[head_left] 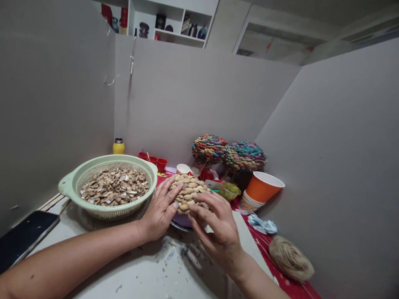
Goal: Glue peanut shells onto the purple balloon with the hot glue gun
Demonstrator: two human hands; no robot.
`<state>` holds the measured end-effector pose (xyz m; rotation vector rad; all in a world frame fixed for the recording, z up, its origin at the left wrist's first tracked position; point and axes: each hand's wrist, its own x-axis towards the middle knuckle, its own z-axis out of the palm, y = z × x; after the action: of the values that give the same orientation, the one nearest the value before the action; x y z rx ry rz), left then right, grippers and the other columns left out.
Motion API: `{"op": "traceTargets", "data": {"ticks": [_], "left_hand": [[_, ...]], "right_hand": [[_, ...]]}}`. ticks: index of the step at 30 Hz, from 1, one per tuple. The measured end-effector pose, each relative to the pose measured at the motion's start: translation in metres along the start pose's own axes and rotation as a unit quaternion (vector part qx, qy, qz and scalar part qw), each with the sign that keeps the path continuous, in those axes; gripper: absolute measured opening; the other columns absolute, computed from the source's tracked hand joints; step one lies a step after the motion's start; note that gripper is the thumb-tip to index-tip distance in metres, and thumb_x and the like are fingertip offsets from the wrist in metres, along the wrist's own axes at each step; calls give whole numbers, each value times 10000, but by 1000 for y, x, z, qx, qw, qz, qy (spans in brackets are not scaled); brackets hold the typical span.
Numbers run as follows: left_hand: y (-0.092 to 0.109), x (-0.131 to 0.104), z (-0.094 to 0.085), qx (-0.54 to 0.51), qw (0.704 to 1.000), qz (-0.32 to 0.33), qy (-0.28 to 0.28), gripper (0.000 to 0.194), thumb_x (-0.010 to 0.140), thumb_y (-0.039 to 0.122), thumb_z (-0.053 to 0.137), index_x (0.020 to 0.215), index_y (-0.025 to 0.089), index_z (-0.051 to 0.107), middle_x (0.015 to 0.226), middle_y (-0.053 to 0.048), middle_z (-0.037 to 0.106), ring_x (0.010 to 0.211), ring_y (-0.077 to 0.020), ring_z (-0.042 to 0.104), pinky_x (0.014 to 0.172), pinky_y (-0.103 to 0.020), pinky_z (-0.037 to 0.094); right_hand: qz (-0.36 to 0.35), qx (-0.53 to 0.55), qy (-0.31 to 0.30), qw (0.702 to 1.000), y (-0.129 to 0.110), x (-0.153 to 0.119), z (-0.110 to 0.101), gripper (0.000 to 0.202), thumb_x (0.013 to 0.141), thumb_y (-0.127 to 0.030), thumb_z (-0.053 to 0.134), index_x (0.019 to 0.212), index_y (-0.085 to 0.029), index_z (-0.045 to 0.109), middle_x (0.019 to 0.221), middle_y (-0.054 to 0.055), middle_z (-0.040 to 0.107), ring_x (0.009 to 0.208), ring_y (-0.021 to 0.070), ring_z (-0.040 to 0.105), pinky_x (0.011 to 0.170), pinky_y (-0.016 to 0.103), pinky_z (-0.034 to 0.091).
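A rounded form covered in peanut shells [188,187] sits at the middle of the table, over something purple [182,221] with a shiny rim. My left hand [160,209] rests against its left side, fingers stretched out and the thumb on the shells. At its right front, my right hand [215,222] has curled fingers, with thumb and fingertips drawn together against the shells. Whatever lies between those fingertips is too small or hidden to make out. Left of my hands, a pale green colander [107,212] holds loose shell pieces [115,187].
A dark phone [28,236] lies at left. Behind are a yellow bottle [118,146], red cups [161,164], a white cup [183,168] and two multicoloured balls [209,149]. Orange paper tubs [263,187] and a twine bundle [290,257] stand right. Grey panels [193,91] enclose the table.
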<state>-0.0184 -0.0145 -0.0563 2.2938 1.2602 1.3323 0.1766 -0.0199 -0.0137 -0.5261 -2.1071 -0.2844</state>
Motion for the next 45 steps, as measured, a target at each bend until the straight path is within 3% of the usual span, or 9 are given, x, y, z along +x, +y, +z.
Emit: {"op": "traceTargets", "data": {"ticks": [3,7,25,31,45], "left_hand": [[0,0,1,-4,1000,0,5,507,985,378,274,1487,305,284,1591,-41,193,1454,-265,144,1170,-531,138],[0,1,1,1,1000,2,7,506,981,360,298,1482,293,299,1586,-56,203,1451,-262,156,1170,-525,149],[1,2,4,33,999,13,24,488,973,270,357,1461,262,344,1563,-88,253,1436,-249,200,1170,-506,183],[1,2,3,29,999,13,24,485,976,284,349,1462,266,345,1559,-81,263,1438,-245,197,1174,-497,178],[1,1,4,22,999,7,25,485,984,307,324,1469,292,326,1569,-61,244,1441,-237,185,1175,-502,157]], "right_hand": [[-52,-28,-9,998,-1,2,0,205,874,-53,564,998,-199,635,943,64,600,925,228,561,953,507,383],[-56,-55,-29,996,3,5,2,176,893,-68,562,955,-192,671,831,45,621,822,203,560,923,466,386],[-122,-60,-158,978,8,24,-10,214,965,-129,449,969,-191,654,836,58,649,822,215,548,901,428,362],[-119,-38,-151,981,11,24,-7,184,943,-86,475,970,-163,639,839,66,661,809,211,554,844,411,373],[-115,-60,-183,975,7,28,-8,257,998,-166,405,929,-180,652,786,49,637,773,203,512,814,389,360]]}}
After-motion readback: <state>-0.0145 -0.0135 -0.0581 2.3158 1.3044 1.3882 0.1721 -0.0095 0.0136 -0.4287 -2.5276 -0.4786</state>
